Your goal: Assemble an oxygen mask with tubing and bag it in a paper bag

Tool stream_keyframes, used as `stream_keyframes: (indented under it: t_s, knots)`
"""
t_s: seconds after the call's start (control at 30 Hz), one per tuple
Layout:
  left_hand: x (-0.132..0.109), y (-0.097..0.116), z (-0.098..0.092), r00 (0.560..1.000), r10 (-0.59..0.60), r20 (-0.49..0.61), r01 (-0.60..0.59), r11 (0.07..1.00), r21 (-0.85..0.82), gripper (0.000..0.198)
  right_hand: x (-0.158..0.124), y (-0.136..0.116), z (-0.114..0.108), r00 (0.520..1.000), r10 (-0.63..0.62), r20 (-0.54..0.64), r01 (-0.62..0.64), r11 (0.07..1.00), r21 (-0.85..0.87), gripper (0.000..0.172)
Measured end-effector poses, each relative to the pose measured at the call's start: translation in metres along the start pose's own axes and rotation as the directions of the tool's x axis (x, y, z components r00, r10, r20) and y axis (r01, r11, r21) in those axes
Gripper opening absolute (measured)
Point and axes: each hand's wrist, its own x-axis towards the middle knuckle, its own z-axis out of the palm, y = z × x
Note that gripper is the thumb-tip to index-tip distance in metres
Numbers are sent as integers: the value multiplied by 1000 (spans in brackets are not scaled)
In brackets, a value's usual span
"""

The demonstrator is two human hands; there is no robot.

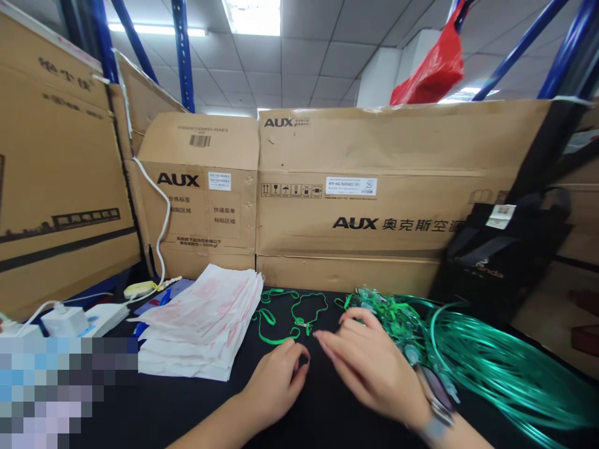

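My left hand [281,377] is low over the black table, its fingers curled in toward the thumb. Whether anything is pinched in it is hidden. Just beyond its knuckles lie thin green elastic straps [276,341], loosely looped, with a small pale piece on one. My right hand [369,362], slightly blurred and wearing a watch [436,390] at the wrist, hovers with fingers apart and nothing visible between them. Close behind and beside it is a tangled heap of green straps with clear plastic parts [397,318]. Coiled clear green tubing [505,355] spreads at the right.
A stack of white printed bags [201,324] lies left of the hands. Further left are a power strip [105,318] and a white cable [166,218]. Cardboard boxes [355,149] wall the back. A black bag [496,262] stands at the right rear.
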Motion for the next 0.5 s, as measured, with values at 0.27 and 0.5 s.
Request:
stream_keyframes:
  t_s: [0.27,0.5]
  knots:
    - [-3,4,-2,1000,-8,27,7,1000,24,22,-30,70,69,911,376,167,-371,927,-61,29]
    - [-2,11,-5,1000,19,-8,-18,998,54,24,-29,58,81,881,297,368,-318,948,-4,32]
